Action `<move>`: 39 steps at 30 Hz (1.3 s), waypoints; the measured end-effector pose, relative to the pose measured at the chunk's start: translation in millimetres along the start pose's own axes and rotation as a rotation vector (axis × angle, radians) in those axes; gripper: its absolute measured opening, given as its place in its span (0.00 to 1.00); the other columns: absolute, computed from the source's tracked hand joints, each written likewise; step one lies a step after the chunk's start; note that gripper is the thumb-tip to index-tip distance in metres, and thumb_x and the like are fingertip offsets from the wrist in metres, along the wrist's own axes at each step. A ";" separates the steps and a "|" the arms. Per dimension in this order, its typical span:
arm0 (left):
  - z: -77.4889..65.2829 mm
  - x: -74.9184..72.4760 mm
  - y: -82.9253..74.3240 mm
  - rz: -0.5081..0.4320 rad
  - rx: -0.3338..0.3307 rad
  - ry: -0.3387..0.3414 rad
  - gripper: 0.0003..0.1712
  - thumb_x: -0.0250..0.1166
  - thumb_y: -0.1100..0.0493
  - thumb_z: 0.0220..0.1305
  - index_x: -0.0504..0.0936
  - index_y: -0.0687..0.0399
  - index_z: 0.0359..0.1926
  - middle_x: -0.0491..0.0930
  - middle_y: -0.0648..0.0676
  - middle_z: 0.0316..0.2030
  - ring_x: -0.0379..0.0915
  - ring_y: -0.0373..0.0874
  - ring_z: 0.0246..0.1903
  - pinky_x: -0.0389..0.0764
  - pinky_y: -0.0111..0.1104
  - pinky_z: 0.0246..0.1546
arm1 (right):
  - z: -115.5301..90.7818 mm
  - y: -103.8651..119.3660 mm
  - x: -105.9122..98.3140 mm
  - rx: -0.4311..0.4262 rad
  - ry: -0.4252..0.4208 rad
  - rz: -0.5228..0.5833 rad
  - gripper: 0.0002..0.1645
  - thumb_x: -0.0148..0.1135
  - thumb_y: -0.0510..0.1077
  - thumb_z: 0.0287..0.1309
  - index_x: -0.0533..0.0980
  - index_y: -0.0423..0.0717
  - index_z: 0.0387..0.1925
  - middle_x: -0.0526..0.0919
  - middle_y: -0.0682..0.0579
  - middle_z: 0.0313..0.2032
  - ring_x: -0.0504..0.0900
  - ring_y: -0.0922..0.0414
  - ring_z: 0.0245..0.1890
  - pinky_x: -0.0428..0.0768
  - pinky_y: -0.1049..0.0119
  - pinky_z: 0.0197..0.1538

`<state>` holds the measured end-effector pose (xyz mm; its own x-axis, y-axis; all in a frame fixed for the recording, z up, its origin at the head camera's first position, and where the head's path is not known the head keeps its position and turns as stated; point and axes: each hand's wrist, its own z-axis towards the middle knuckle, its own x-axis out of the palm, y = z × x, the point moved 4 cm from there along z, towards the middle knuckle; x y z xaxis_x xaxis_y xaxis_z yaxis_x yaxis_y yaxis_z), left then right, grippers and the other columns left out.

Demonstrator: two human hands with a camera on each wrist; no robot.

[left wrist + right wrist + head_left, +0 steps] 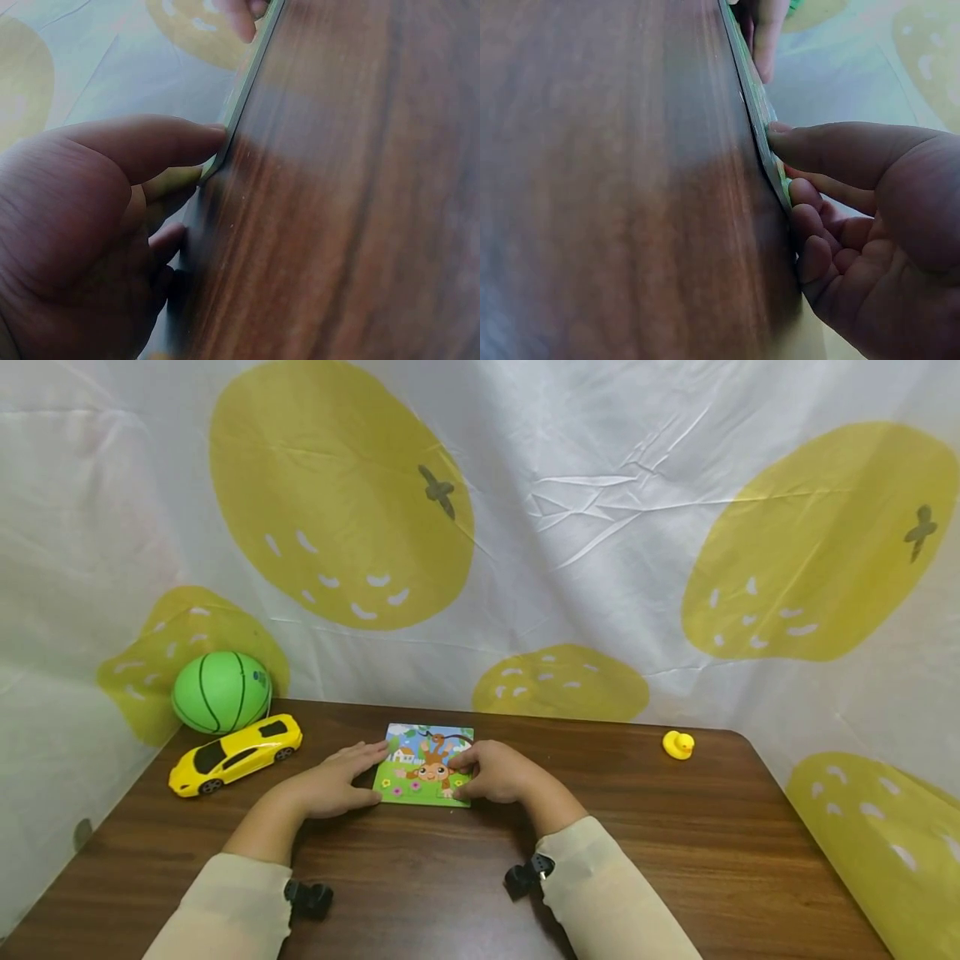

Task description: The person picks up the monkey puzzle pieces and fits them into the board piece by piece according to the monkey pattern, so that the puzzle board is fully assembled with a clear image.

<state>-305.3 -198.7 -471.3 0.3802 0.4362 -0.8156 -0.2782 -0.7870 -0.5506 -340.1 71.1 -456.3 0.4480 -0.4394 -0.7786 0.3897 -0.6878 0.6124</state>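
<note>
A flat picture puzzle lies on the brown table, its face showing an upside-down monkey, a small house and flowers on grass. At its left side is my left hand, fingers extended, with the thumb at the near left corner and fingertips on the left edge. My right hand grips the right side, index finger over the picture and thumb near the front corner. The right wrist view shows the thumb on the puzzle's edge and the other fingers curled beside it.
A yellow toy car stands at the left, in front of a green ball. Far to the right sits a small yellow rubber duck. A white curtain with yellow fruit prints hangs behind the wooden table.
</note>
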 end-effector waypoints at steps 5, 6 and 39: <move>-1.6 -1.3 -2.6 0.006 0.006 0.000 0.47 0.67 0.45 0.72 0.60 0.55 0.84 0.53 0.59 0.86 0.39 0.69 0.86 0.44 0.67 0.83 | 0.4 1.5 0.3 0.006 0.010 -0.001 0.28 0.80 0.45 0.59 0.86 0.49 0.62 0.91 0.51 0.58 0.87 0.50 0.58 0.85 0.54 0.63; -1.7 -1.4 -2.8 0.005 0.006 0.000 0.47 0.67 0.46 0.72 0.59 0.55 0.84 0.53 0.59 0.86 0.39 0.69 0.86 0.44 0.67 0.83 | 0.6 1.7 0.2 0.003 0.012 -0.006 0.28 0.80 0.45 0.59 0.86 0.49 0.62 0.91 0.50 0.58 0.87 0.50 0.58 0.85 0.54 0.63; 1.3 1.9 2.5 0.007 -0.002 0.005 0.48 0.68 0.44 0.72 0.60 0.54 0.84 0.54 0.60 0.86 0.40 0.68 0.86 0.46 0.68 0.83 | -17.5 1.5 -15.0 -0.019 0.058 -0.001 0.30 0.74 0.47 0.66 0.82 0.45 0.67 0.89 0.49 0.58 0.88 0.53 0.57 0.86 0.58 0.60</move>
<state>-306.4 -199.4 -474.5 0.3822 0.4284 -0.8188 -0.2794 -0.7910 -0.5443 -332.1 86.7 -441.3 0.4930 -0.4040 -0.7705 0.4054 -0.6770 0.6143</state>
